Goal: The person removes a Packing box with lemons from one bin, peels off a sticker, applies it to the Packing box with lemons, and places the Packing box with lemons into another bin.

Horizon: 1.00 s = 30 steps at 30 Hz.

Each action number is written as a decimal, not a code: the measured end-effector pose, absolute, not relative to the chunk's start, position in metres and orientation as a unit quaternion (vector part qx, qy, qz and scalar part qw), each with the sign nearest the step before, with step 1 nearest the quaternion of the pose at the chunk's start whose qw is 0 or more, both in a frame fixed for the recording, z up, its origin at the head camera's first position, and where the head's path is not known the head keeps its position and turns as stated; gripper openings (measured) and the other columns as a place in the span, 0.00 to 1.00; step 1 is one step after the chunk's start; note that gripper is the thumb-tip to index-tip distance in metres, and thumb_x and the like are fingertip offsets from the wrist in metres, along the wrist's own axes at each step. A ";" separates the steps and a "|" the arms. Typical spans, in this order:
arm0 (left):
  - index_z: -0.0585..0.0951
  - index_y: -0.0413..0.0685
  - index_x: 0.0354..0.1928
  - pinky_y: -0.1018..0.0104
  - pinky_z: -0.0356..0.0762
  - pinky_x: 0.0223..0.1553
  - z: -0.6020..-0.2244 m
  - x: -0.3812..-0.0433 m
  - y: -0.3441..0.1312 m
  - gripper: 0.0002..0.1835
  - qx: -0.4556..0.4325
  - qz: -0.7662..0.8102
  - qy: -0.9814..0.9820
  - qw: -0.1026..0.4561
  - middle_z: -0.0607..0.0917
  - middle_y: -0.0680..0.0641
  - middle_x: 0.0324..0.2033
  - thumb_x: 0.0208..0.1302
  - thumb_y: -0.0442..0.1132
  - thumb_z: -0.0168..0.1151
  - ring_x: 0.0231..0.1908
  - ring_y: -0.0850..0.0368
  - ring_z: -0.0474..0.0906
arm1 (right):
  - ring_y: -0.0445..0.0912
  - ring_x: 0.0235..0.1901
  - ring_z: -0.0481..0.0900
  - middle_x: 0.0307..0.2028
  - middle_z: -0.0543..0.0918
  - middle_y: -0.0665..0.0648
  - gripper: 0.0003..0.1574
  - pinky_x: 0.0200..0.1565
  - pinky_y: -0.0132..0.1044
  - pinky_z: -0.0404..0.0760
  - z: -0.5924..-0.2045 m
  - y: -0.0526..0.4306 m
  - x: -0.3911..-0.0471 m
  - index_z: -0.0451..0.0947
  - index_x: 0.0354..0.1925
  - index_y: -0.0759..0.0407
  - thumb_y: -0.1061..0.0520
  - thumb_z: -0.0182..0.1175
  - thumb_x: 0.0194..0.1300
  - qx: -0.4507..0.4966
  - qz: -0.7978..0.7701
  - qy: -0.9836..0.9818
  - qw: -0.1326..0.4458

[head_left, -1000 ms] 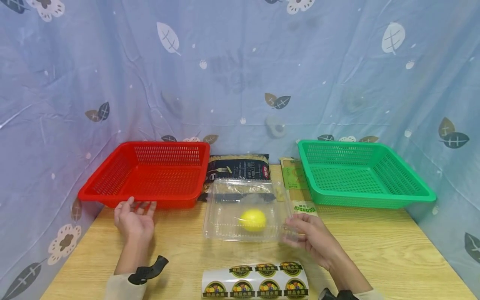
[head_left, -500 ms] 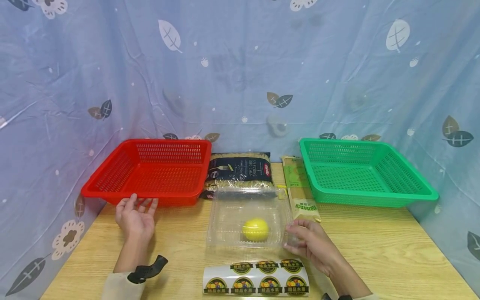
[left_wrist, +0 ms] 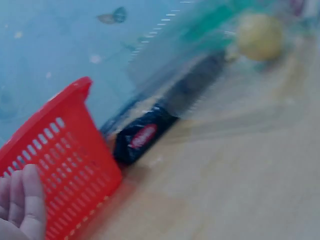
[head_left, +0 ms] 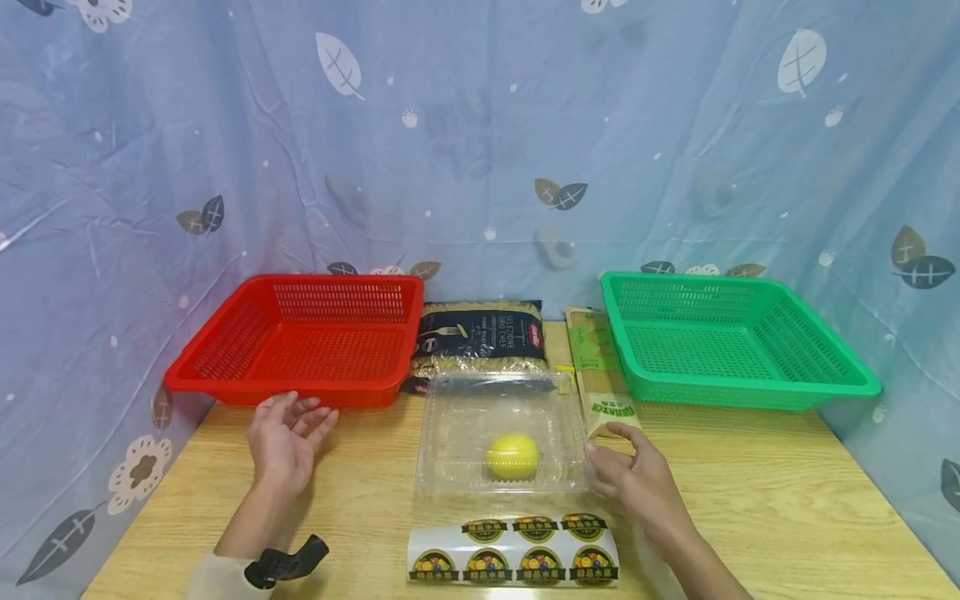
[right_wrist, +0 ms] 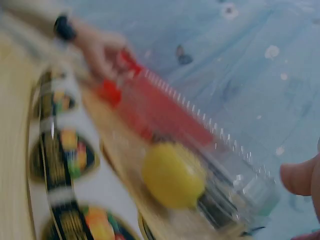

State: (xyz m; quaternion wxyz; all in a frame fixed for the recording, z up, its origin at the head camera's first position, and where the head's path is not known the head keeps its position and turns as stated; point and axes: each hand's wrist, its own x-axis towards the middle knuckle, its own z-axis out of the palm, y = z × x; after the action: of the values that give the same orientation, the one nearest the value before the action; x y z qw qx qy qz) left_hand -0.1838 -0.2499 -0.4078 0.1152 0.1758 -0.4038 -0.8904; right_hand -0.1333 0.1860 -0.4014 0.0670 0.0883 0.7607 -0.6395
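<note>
In the head view a clear plastic clamshell box (head_left: 457,417) with a yellow lemon (head_left: 513,457) in it rests mid-table. My right hand (head_left: 645,487) is at the box's right edge, fingers spread apart and gripping nothing. The right wrist view shows only part of that hand, its thumb (right_wrist: 300,177) beside the box. My left hand (head_left: 283,442) lies palm up with loosely bent fingers, just in front of the red basket (head_left: 292,390). In the left wrist view its fingers (left_wrist: 30,195) overlap the basket's slotted wall.
Behind the box lies a dark pasta bag (head_left: 480,333); a long green-and-tan noodle pack (head_left: 600,367) lies to its right. The green basket (head_left: 742,393) stands back right. A roll of round fruit stickers (head_left: 517,554) lies in front. A patterned curtain (head_left: 480,150) surrounds the table.
The box with the lemon has come down toward me, off the pasta bag. My right hand has released its edge and moved slightly right. My left hand has shifted right from the basket's front.
</note>
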 end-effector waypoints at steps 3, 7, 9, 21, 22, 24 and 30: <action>0.66 0.47 0.47 0.54 0.86 0.45 -0.411 -0.175 -0.242 0.02 0.144 -0.849 -0.504 0.061 0.83 0.49 0.33 0.79 0.36 0.48 0.32 0.54 0.83 | 0.62 0.55 0.83 0.61 0.79 0.70 0.43 0.52 0.50 0.84 -0.398 0.192 -0.132 0.58 0.74 0.59 0.42 0.61 0.73 0.061 -0.572 0.818 0.002; 0.71 0.40 0.45 0.54 0.87 0.43 -0.415 -0.163 -0.225 0.02 0.108 -0.777 -0.620 0.025 0.84 0.46 0.35 0.75 0.31 0.50 0.34 0.54 0.82 | 0.58 0.51 0.85 0.54 0.86 0.62 0.35 0.49 0.45 0.85 -0.393 0.195 -0.131 0.67 0.70 0.58 0.42 0.59 0.74 0.029 -0.483 0.869 -0.103; 0.74 0.36 0.42 0.54 0.87 0.40 -0.415 -0.158 -0.216 0.02 0.097 -0.744 -0.661 0.020 0.83 0.42 0.35 0.72 0.29 0.52 0.33 0.53 0.82 | 0.51 0.47 0.87 0.49 0.88 0.58 0.30 0.45 0.38 0.85 -0.391 0.193 -0.131 0.71 0.67 0.57 0.46 0.60 0.74 0.019 -0.461 0.874 -0.152; 0.79 0.38 0.32 0.60 0.84 0.29 -0.412 -0.128 -0.176 0.03 -0.014 -0.602 -0.798 -0.026 0.81 0.42 0.28 0.60 0.26 0.62 0.29 0.49 0.80 | 0.37 0.29 0.77 0.33 0.82 0.51 0.27 0.30 0.23 0.77 -0.397 0.174 -0.121 0.82 0.50 0.64 0.77 0.65 0.50 -0.308 -0.450 0.777 -0.314; 0.79 0.40 0.32 0.62 0.82 0.29 -0.412 -0.126 -0.174 0.03 -0.025 -0.588 -0.808 -0.027 0.80 0.44 0.27 0.60 0.26 0.62 0.28 0.51 0.79 | 0.37 0.28 0.76 0.33 0.82 0.50 0.28 0.29 0.23 0.76 -0.399 0.172 -0.119 0.81 0.49 0.64 0.78 0.65 0.49 -0.335 -0.452 0.767 -0.309; 0.80 0.44 0.31 0.65 0.80 0.29 -0.413 -0.121 -0.170 0.05 -0.043 -0.559 -0.827 -0.027 0.80 0.48 0.26 0.59 0.28 0.64 0.28 0.55 0.78 | 0.36 0.26 0.75 0.32 0.82 0.49 0.27 0.28 0.21 0.75 -0.403 0.166 -0.115 0.81 0.49 0.63 0.78 0.64 0.49 -0.383 -0.460 0.747 -0.290; 0.83 0.49 0.30 0.68 0.79 0.31 -0.416 -0.108 -0.160 0.05 -0.112 -0.492 -0.863 -0.010 0.81 0.57 0.24 0.61 0.31 0.67 0.28 0.63 0.77 | 0.33 0.25 0.73 0.34 0.83 0.51 0.13 0.29 0.16 0.72 -0.410 0.149 -0.107 0.82 0.47 0.62 0.71 0.63 0.64 -0.497 -0.431 0.712 -0.243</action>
State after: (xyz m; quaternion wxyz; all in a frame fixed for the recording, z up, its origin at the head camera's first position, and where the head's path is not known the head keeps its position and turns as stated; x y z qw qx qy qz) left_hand -0.1085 -0.1598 -0.4156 -0.0104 -0.1118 -0.8634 -0.4918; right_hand -0.1073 0.1486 -0.4100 -0.2434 -0.4974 0.7124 -0.4311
